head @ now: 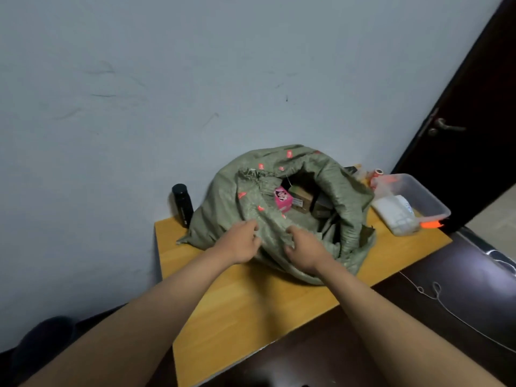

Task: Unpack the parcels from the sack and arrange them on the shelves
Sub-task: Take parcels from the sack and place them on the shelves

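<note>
Sack [282, 219] rim in both hands' grip

- One head-worn wide-angle view looked forward and down from above the worktop [237, 297], facing the wall [139, 79].
- It sat close, forearms filling the foreground.

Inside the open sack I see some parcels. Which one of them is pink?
The small pink box, leftmost in the mouth of the green sack. The brown carton just right of it and the parcels beyond are brown or dark.
</note>
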